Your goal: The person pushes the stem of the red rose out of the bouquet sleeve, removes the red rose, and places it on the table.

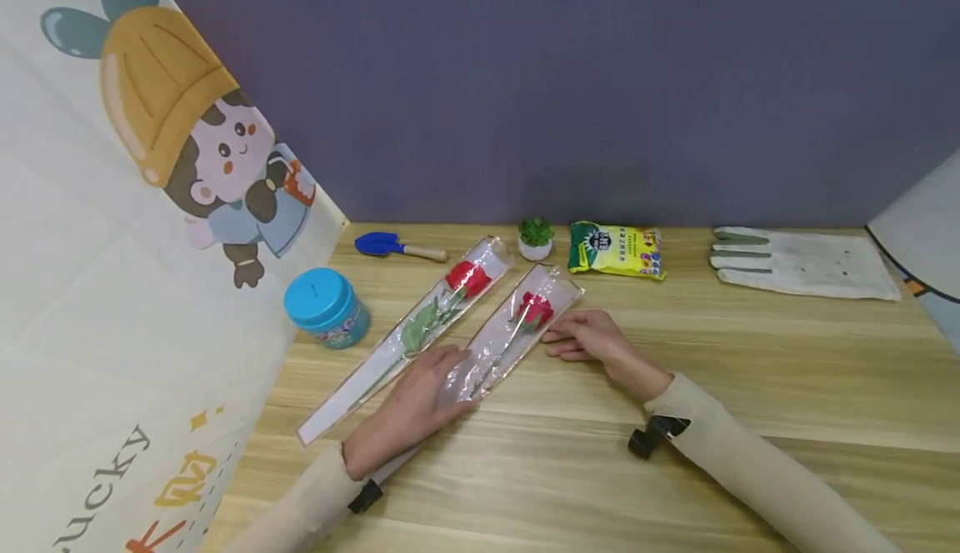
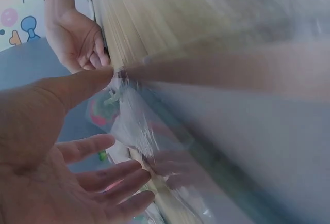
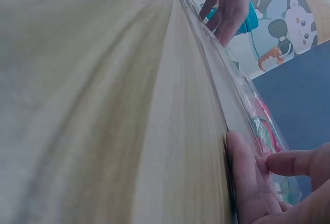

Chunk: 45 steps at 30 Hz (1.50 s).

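A single red rose [image 1: 534, 310] in a clear, pink-edged sleeve lies diagonally on the wooden table. My left hand [image 1: 420, 399] holds this sleeve low across its width. In the left wrist view, its thumb [image 2: 85, 87] is at one edge and its fingers are spread along the other. At the sleeve's right edge, near the bloom, is my right hand [image 1: 592, 341], its fingertips [image 3: 240, 146] low by the tabletop. Whether they touch the film is hard to tell. Another wrapped red rose [image 1: 427, 320] lies alongside to the left.
Along the back lie a blue trowel [image 1: 382, 244], a small potted succulent [image 1: 536, 241], a green-yellow packet [image 1: 618, 250] and a pale glove [image 1: 817, 261]. A blue lidded tub [image 1: 330, 307] stands at the left. A dark panel [image 1: 562, 87] rises behind the table.
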Each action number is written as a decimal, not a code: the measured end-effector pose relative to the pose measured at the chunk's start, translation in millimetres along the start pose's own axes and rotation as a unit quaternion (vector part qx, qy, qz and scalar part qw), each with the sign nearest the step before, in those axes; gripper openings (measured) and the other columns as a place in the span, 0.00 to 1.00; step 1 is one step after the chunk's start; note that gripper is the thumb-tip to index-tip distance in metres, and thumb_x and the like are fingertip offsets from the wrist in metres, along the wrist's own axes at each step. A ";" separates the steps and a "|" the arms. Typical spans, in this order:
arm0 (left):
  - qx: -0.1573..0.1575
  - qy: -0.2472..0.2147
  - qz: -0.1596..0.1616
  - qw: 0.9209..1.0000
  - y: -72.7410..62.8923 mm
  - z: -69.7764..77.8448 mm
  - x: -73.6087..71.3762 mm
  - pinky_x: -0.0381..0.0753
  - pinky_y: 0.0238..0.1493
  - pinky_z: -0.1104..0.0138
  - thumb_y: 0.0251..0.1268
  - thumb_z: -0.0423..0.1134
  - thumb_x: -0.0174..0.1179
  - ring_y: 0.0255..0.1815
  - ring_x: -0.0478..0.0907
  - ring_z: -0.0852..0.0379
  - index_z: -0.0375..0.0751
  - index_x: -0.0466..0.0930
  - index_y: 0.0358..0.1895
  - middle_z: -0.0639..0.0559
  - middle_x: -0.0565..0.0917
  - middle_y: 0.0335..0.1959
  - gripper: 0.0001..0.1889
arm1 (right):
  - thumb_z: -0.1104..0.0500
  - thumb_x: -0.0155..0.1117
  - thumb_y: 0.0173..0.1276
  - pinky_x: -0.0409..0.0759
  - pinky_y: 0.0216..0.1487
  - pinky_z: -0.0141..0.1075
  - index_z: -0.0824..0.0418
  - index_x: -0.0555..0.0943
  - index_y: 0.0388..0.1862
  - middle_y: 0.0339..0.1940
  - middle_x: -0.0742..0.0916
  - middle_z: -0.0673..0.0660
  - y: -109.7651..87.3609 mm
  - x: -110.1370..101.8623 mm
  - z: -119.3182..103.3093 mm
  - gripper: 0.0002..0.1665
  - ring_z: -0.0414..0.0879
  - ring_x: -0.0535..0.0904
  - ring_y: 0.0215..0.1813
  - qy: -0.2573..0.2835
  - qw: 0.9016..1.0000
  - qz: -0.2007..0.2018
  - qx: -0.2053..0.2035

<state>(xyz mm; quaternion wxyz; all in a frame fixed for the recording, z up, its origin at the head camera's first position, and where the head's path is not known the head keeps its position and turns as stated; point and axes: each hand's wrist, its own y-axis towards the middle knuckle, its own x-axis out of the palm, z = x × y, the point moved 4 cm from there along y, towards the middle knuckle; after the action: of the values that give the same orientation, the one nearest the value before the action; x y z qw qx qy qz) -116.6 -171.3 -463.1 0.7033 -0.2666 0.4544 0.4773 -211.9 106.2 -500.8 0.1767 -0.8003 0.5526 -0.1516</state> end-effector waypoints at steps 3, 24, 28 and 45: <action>0.001 0.000 -0.003 1.000 -0.5 0.9 0.6 0.75 0.74 0.46 0.55 0.52 0.79 0.69 0.76 0.38 0.40 0.73 0.72 0.38 0.79 0.67 0.43 | 0.59 0.55 0.82 0.91 0.44 0.33 0.71 0.76 0.63 0.49 0.93 0.59 -1.7 -0.2 2.2 0.20 0.41 0.92 0.40 0.012 1.000 -0.006 0.012; -0.086 -0.078 0.010 0.993 14.2 -0.3 5.5 0.78 0.69 0.44 0.32 0.42 0.88 0.63 0.80 0.37 0.39 0.70 0.75 0.37 0.83 0.65 0.57 | 0.55 0.56 0.82 0.91 0.47 0.32 0.70 0.75 0.67 0.52 0.93 0.57 -5.8 19.4 6.5 0.24 0.40 0.92 0.43 0.045 0.996 -0.056 0.054; -0.086 -0.084 0.002 0.993 14.2 -1.2 7.6 0.77 0.71 0.43 0.35 0.41 0.88 0.67 0.78 0.34 0.41 0.67 0.77 0.35 0.80 0.69 0.58 | 0.57 0.56 0.82 0.91 0.50 0.33 0.70 0.73 0.67 0.51 0.92 0.56 -7.4 20.2 6.1 0.23 0.41 0.92 0.45 0.061 0.995 -0.064 0.053; -0.091 -0.239 0.042 0.966 33.0 20.4 13.8 0.86 0.44 0.63 0.35 0.35 0.87 0.44 0.82 0.52 0.54 0.64 0.79 0.44 0.85 0.47 0.59 | 0.64 0.66 0.73 0.91 0.52 0.36 0.65 0.60 0.79 0.47 0.91 0.53 -26.9 21.4 -8.8 0.40 0.40 0.90 0.42 0.082 0.996 -0.003 -0.047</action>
<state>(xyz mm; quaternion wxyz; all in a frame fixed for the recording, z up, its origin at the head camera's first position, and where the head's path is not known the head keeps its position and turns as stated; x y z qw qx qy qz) -137.0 -135.6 -464.4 0.7434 -0.1886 0.2384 0.5957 -186.1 93.9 -479.8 0.0929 -0.7939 0.5696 -0.1913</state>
